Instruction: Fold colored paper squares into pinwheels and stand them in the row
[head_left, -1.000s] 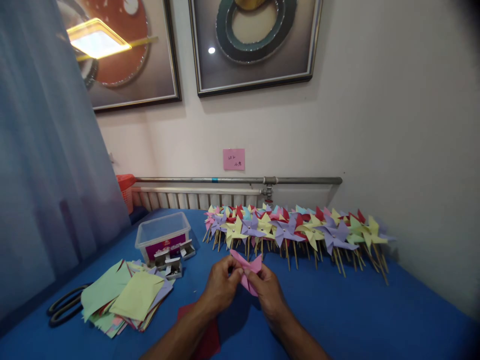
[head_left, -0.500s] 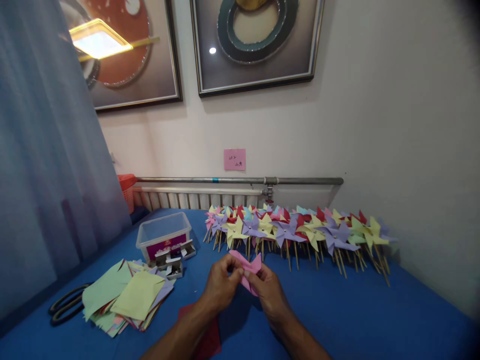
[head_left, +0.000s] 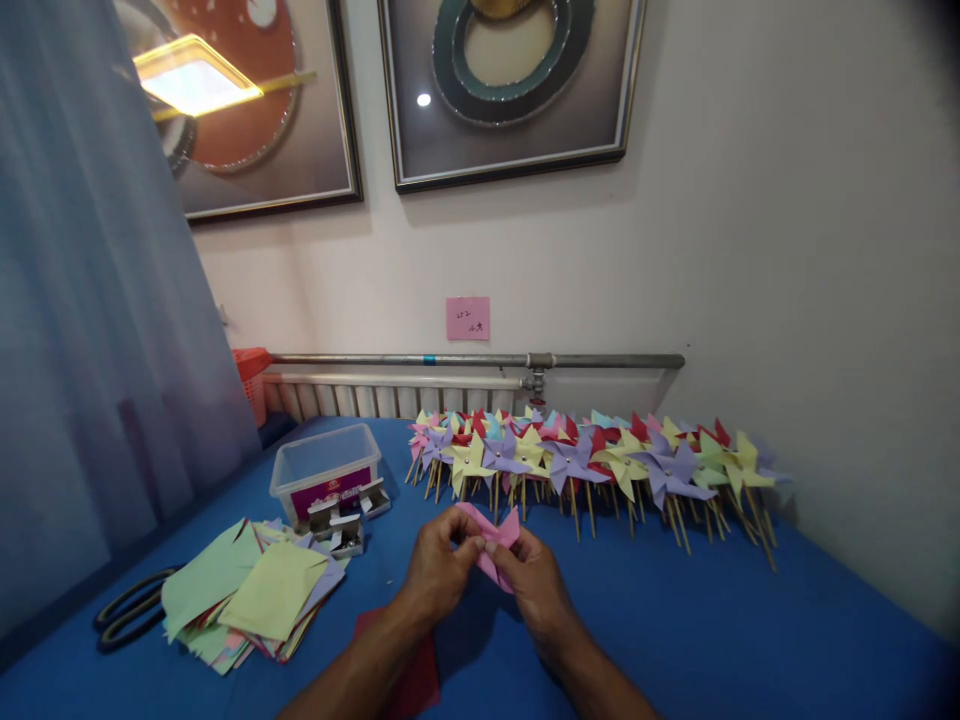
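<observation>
Both hands meet over the blue table around a pink paper pinwheel (head_left: 504, 532), its tips folded in toward the middle. My left hand (head_left: 439, 562) pinches it from the left, thumb at its centre. From the right, my right hand (head_left: 529, 580) grips it too, with its thumb beside the left one. Whether a pin sits under the thumbs is hidden. A red paper sheet (head_left: 420, 675) lies on the table, partly under my left forearm. Behind the hands stand many finished paper pinwheels (head_left: 574, 460) on wooden sticks, in several colours.
A pile of coloured paper (head_left: 277, 590) lies at left, partly covering black-handled scissors (head_left: 127, 610). Behind it are a clear plastic tub (head_left: 322, 465) and small open boxes (head_left: 349, 535) of metal bits. A pipe (head_left: 465, 360) runs along the wall, near a red basket (head_left: 253, 385).
Almost nothing differs. Both hands keep their pinch on the pink pinwheel, and the whole view has shifted very slightly.
</observation>
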